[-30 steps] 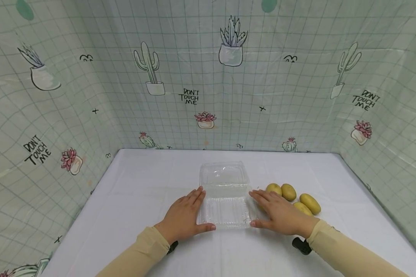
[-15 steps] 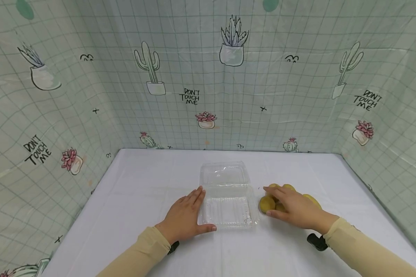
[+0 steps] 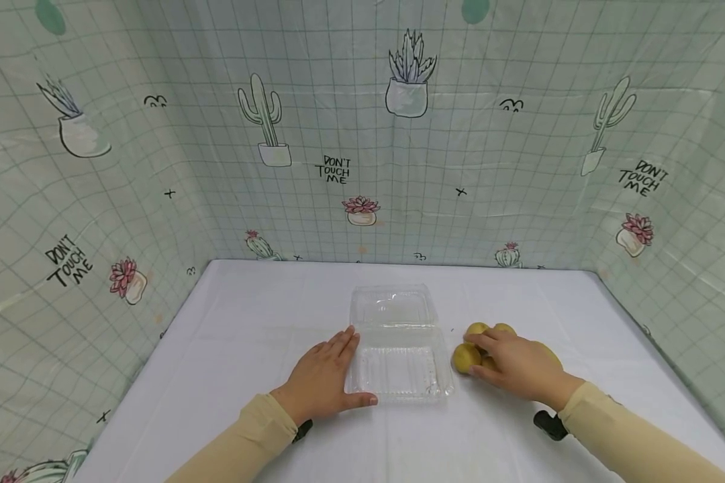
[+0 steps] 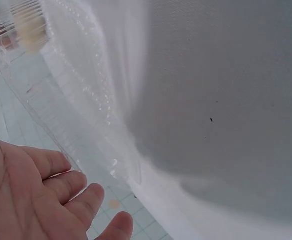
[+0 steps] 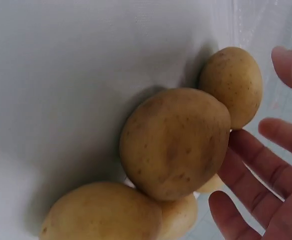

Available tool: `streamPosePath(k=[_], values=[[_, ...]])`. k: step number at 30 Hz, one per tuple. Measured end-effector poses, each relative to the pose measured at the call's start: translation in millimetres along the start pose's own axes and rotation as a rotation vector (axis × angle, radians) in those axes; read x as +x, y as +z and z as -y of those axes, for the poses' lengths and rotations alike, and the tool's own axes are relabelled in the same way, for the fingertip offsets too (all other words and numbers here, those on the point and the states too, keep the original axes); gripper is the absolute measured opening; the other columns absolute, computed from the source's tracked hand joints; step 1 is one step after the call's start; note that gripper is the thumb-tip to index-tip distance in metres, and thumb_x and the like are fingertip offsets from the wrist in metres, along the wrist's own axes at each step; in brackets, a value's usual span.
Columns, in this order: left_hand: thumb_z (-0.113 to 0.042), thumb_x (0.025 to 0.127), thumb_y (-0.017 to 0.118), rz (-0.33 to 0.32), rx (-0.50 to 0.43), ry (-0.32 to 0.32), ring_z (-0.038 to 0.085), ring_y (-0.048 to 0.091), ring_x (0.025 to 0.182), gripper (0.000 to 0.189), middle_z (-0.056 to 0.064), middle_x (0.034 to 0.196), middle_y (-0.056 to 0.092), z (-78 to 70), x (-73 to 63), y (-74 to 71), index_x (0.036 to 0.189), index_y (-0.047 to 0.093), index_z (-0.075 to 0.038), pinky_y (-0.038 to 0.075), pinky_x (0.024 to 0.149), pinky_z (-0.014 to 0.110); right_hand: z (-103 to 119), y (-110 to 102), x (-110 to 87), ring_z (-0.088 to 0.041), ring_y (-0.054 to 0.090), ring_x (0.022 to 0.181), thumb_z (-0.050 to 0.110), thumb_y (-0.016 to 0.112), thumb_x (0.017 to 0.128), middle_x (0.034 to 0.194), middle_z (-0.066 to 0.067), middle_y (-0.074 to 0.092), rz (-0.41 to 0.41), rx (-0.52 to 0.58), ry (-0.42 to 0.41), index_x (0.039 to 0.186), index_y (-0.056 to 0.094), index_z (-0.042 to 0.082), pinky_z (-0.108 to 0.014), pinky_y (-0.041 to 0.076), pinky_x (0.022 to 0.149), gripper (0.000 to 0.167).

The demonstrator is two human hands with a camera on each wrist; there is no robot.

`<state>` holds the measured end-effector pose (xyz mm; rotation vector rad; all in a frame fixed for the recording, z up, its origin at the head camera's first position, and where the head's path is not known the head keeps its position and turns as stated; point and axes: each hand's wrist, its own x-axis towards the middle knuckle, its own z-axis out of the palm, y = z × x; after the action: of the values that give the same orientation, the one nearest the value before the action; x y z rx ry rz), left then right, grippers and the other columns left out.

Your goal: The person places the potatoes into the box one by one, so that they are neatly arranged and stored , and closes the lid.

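A clear plastic clamshell container [image 3: 399, 372] lies opened out, its lid [image 3: 393, 307] toward the back. My left hand [image 3: 321, 378] rests along the container's left side, fingers straight and thumb apart at the front corner. In the left wrist view, the left fingers [image 4: 68, 187] are close to the clear plastic wall. My right hand [image 3: 522, 365] is over a group of yellow potatoes [image 3: 466, 359] right of the container. In the right wrist view, its fingers [image 5: 256, 185] are spread and loosely bent beside a large potato [image 5: 176, 145]; none is gripped. The hand partly hides several potatoes in the head view.
A white cloth covers the table [image 3: 266, 295]. Behind and at both sides hangs a grid-patterned curtain [image 3: 314, 121] with cactus drawings. Black wrist devices [image 3: 550, 424] sit under both wrists.
My right hand has left the container's right side and moved right, over the potatoes. A potato it had covered now shows nearest the container. The left hand has stayed in place.
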<state>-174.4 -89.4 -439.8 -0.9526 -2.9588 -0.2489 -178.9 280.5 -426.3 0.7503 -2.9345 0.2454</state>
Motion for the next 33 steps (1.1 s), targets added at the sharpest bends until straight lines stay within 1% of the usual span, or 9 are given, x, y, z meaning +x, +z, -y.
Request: streamPosePath(k=[2,5,9,12,18,22,27,29,33], values=[[-0.078,0.085,0.053,0.003,0.005,0.0,0.031,0.033,0.144,0.107,0.018,0.159,0.029,0.0,0.2,0.2,0.153,0.033,0.003,0.036,0.111,0.046,1.5,1.2,2.0,-0.016,0.058,0.092,0.037,0.078,0.087,0.116,-0.003,0.063,0.002,0.003,0.001,0.128,0.066,0.011,-0.031,0.05,0.055,0.05],[-0.077,0.085,0.053,0.009,0.004,-0.002,0.031,0.032,0.144,0.107,0.017,0.16,0.028,-0.1,0.4,0.3,0.153,0.033,0.003,0.035,0.111,0.046,2.5,4.5,4.3,-0.014,0.057,0.083,0.032,0.081,0.085,0.11,-0.004,0.062,0.001,-0.001,-0.008,0.124,0.067,0.007,-0.031,0.05,0.054,0.049],[-0.076,0.085,0.055,0.011,0.003,-0.004,0.031,0.032,0.144,0.107,0.017,0.16,0.028,-0.6,0.1,0.5,0.153,0.033,0.003,0.035,0.111,0.046,3.2,9.2,6.0,-0.012,0.056,0.078,0.033,0.084,0.082,0.101,-0.002,0.06,-0.014,-0.032,-0.016,0.119,0.07,0.008,-0.033,0.052,0.058,0.048],[-0.076,0.085,0.056,0.008,0.004,-0.002,0.031,0.032,0.144,0.106,0.017,0.16,0.028,-0.9,0.0,0.3,0.153,0.033,0.003,0.035,0.111,0.046,4.8,10.9,6.6,-0.013,0.057,0.077,0.033,0.085,0.079,0.098,-0.003,0.061,-0.03,-0.038,-0.022,0.12,0.069,0.01,-0.036,0.054,0.063,0.049],[-0.075,0.085,0.057,0.008,-0.004,-0.007,0.031,0.032,0.144,0.106,0.017,0.16,0.028,-0.9,0.2,0.0,0.153,0.032,0.003,0.036,0.11,0.047,9.7,13.5,8.0,-0.014,0.06,0.076,0.034,0.086,0.078,0.102,-0.004,0.068,-0.022,-0.057,-0.042,0.123,0.064,0.014,-0.036,0.051,0.063,0.054],[-0.077,0.085,0.054,0.014,0.004,-0.009,0.03,0.031,0.144,0.107,0.016,0.161,0.027,-0.5,0.4,0.7,0.154,0.031,0.001,0.036,0.11,0.046,11.9,13.5,8.2,-0.016,0.064,0.079,0.032,0.084,0.081,0.099,-0.002,0.069,-0.004,-0.066,-0.059,0.129,0.062,0.013,-0.034,0.052,0.065,0.056],[-0.079,0.085,0.051,0.014,0.003,-0.005,0.03,0.031,0.145,0.109,0.015,0.161,0.026,0.2,0.8,2.0,0.155,0.031,0.001,0.035,0.111,0.046,12.8,12.9,7.4,-0.02,0.065,0.084,0.033,0.081,0.084,0.103,-0.004,0.069,0.02,-0.071,-0.049,0.134,0.062,0.011,-0.037,0.054,0.07,0.058],[-0.08,0.084,0.051,0.01,0.005,-0.001,0.03,0.031,0.145,0.109,0.016,0.161,0.026,0.4,0.8,2.6,0.154,0.031,0.001,0.036,0.11,0.046,12.7,13.6,7.0,-0.02,0.066,0.085,0.032,0.081,0.085,0.107,-0.006,0.069,0.025,-0.064,-0.044,0.135,0.061,0.011,-0.037,0.055,0.072,0.058],[-0.081,0.085,0.049,0.015,0.022,0.0,0.03,0.03,0.145,0.109,0.016,0.161,0.026,0.7,0.4,3.7,0.155,0.03,0.001,0.035,0.111,0.046,13.2,14.9,6.5,-0.016,0.065,0.084,0.031,0.081,0.085,0.108,-0.005,0.069,0.027,-0.052,-0.045,0.135,0.06,0.01,-0.036,0.055,0.071,0.058]])
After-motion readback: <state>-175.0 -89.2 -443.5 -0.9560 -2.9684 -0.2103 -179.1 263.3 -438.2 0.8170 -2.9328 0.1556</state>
